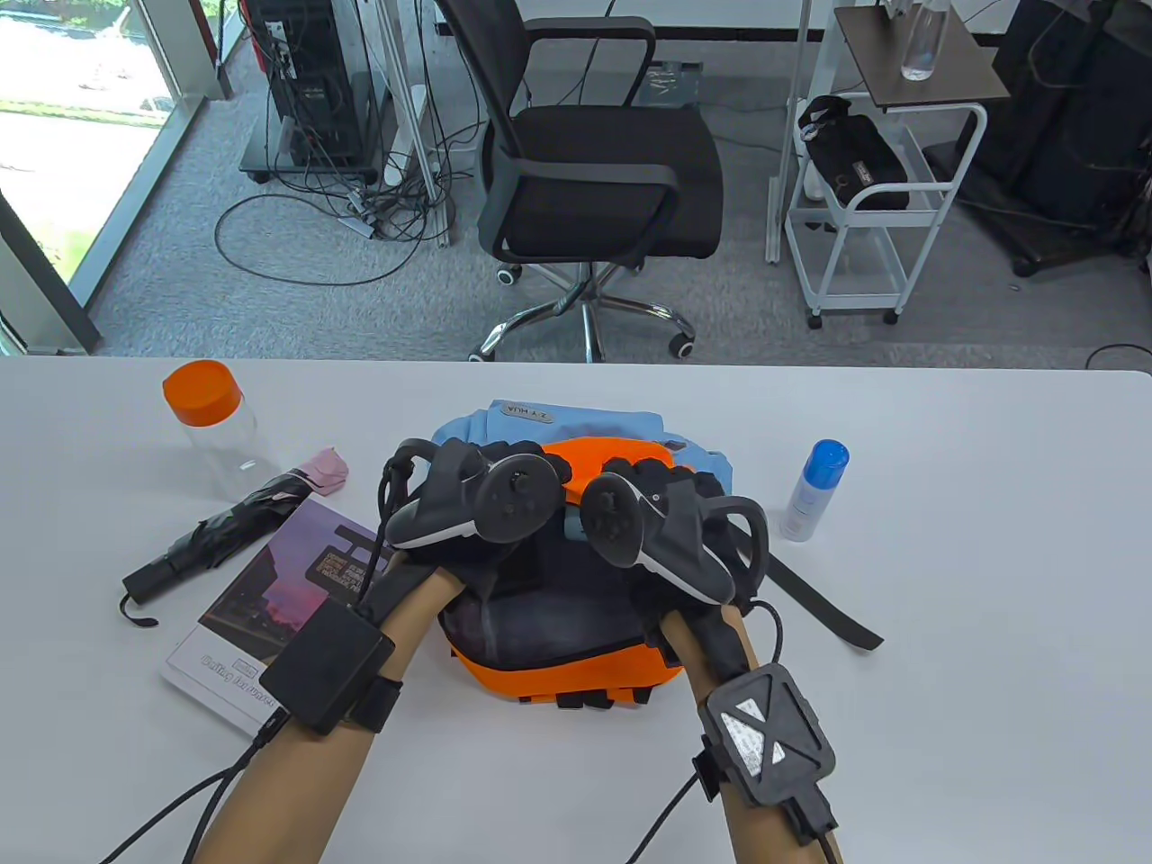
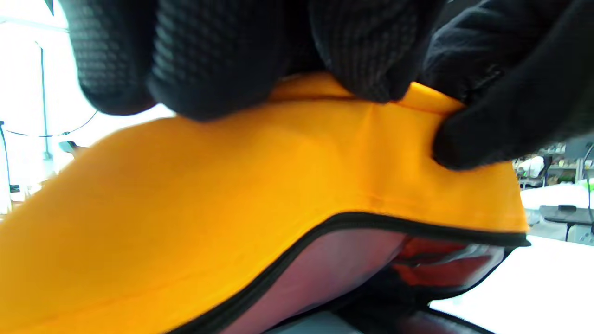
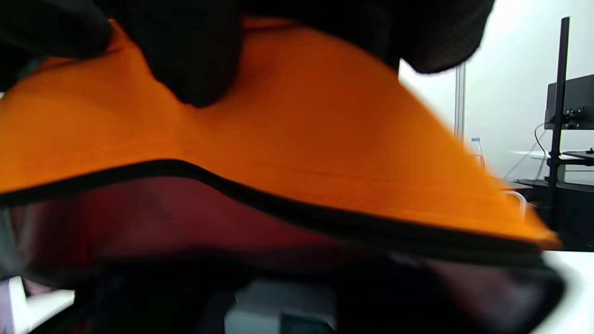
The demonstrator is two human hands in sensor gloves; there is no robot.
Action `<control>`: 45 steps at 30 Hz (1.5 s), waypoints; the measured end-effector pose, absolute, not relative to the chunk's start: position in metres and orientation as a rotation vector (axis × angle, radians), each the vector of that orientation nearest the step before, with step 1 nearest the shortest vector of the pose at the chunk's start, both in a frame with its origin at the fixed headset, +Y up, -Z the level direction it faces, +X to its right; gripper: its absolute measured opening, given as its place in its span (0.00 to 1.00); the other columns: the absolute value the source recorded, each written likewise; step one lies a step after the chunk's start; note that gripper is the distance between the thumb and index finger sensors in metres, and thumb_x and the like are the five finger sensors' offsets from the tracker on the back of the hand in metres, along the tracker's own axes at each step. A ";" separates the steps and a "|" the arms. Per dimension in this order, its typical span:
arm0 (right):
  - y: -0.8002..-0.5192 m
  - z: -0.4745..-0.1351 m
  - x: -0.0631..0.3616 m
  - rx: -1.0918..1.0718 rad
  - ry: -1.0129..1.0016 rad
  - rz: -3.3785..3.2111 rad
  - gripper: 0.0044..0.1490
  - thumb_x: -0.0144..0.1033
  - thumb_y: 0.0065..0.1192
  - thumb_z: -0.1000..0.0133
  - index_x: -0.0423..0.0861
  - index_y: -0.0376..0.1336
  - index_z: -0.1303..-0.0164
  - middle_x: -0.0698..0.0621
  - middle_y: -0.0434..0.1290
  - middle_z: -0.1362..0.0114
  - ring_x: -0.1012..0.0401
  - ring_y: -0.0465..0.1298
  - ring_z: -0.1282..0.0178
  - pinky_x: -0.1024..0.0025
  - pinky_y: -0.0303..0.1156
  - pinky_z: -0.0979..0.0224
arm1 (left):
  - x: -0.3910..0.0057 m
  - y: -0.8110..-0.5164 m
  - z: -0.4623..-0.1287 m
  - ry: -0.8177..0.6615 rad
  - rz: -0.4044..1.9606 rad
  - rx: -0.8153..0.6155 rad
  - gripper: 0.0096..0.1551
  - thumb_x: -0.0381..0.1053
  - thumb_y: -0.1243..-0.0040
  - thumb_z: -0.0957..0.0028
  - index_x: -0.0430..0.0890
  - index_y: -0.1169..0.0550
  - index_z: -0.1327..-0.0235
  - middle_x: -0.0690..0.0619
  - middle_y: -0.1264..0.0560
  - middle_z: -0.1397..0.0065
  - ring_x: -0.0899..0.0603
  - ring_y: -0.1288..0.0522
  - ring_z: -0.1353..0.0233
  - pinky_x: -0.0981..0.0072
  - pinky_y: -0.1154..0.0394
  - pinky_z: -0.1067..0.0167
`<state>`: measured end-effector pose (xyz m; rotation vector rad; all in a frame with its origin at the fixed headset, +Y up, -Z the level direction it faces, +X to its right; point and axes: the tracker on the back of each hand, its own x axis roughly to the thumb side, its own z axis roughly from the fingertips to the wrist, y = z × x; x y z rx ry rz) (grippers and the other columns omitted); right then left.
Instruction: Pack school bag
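An orange, black and light-blue school bag (image 1: 576,661) lies on the white table (image 1: 972,630) in front of me, its main opening unzipped. My left hand (image 1: 526,459) grips the orange flap (image 2: 260,162) at its top edge, fingers (image 2: 218,60) above and thumb (image 2: 487,134) on the cloth. My right hand (image 1: 643,472) holds the same flap (image 3: 297,139) beside it, fingers (image 3: 195,69) pressed on the orange cloth. The black zipper edge (image 2: 380,222) runs below, with a dark reddish lining inside. Something pale blue-grey lies inside the bag (image 3: 278,306).
Left of the bag lie a book (image 1: 270,603), a folded black-and-pink umbrella (image 1: 234,522) and a clear bottle with an orange cap (image 1: 211,423). A small white bottle with a blue cap (image 1: 814,490) stands to the right. A black strap (image 1: 819,603) trails right of the bag.
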<state>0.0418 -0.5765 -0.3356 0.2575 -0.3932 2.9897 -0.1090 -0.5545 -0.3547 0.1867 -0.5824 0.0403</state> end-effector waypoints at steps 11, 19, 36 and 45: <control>-0.570 -0.340 0.046 0.157 -0.375 2.974 0.25 0.39 0.69 0.51 0.48 0.71 0.43 0.47 0.82 0.45 0.47 0.82 0.43 0.42 0.74 0.34 | -0.264 -0.645 -0.337 -0.101 -0.089 -0.161 0.38 0.61 0.48 0.43 0.42 0.24 0.25 0.34 0.22 0.27 0.28 0.20 0.33 0.36 0.21 0.39; -0.570 -0.344 0.043 0.119 -0.373 2.979 0.26 0.39 0.68 0.50 0.47 0.71 0.42 0.47 0.81 0.44 0.47 0.82 0.43 0.42 0.74 0.34 | -0.286 -0.739 -0.303 -0.058 -0.099 -0.570 0.67 0.73 0.55 0.45 0.28 0.61 0.16 0.11 0.58 0.21 0.04 0.44 0.31 0.12 0.35 0.40; -0.571 -0.343 0.044 0.115 -0.317 3.008 0.26 0.39 0.67 0.50 0.47 0.70 0.42 0.47 0.81 0.44 0.47 0.82 0.43 0.42 0.73 0.34 | -0.342 -0.644 -0.290 -0.151 0.301 -0.350 0.48 0.57 0.50 0.40 0.42 0.54 0.13 0.26 0.35 0.18 0.21 0.17 0.36 0.38 0.14 0.43; -0.569 -0.343 0.044 0.106 -0.275 3.036 0.26 0.39 0.67 0.50 0.47 0.70 0.42 0.47 0.81 0.44 0.47 0.81 0.42 0.42 0.73 0.34 | -0.352 -0.617 -0.313 -0.250 0.107 -0.321 0.38 0.37 0.51 0.41 0.61 0.44 0.18 0.25 0.41 0.18 0.26 0.14 0.38 0.50 0.08 0.46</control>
